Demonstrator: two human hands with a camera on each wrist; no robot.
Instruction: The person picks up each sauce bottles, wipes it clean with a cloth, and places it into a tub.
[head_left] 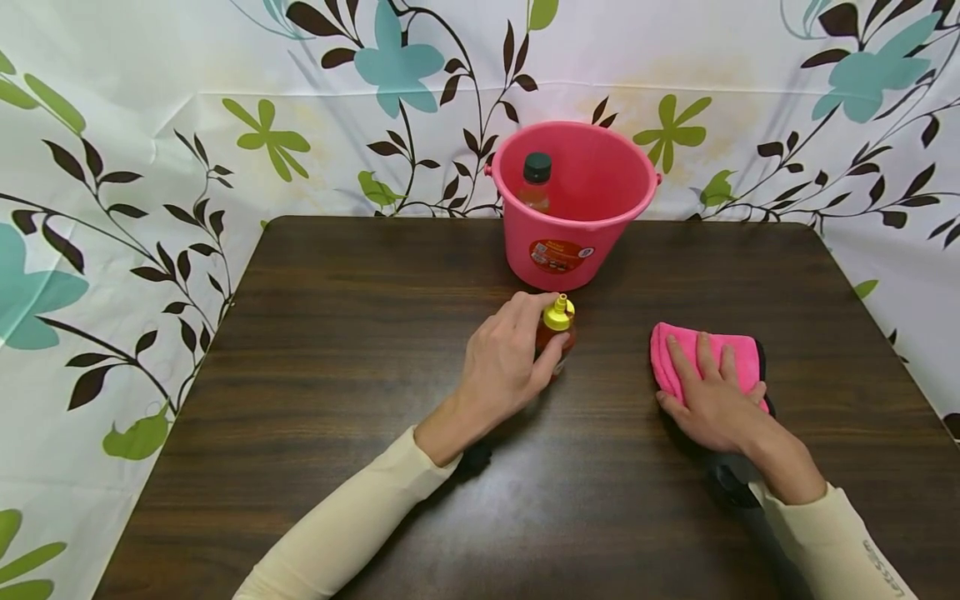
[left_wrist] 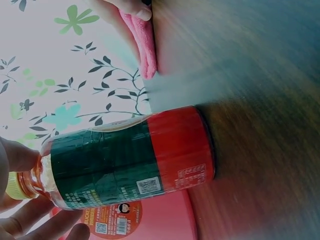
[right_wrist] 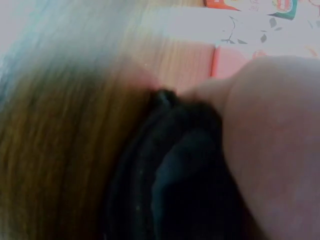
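My left hand (head_left: 504,354) grips a squeeze bottle with a yellow nozzle cap (head_left: 559,312) around its neck, thumb on the near side. In the left wrist view the bottle (left_wrist: 110,160) shows a green and red label, its base right at the tabletop. Over to the right, my right hand (head_left: 716,408) rests with fingers spread and straight on a folded pink cloth (head_left: 660,350) with dark edging. The cloth's dark edge (right_wrist: 145,165) fills much of the blurred right wrist view.
Behind the squeeze bottle, a pink bucket (head_left: 558,254) stands at the back of the dark wooden table (head_left: 360,333). Inside it is a bottle with a dark green cap (head_left: 537,167). A flower-patterned sheet (head_left: 315,167) hangs behind the table.
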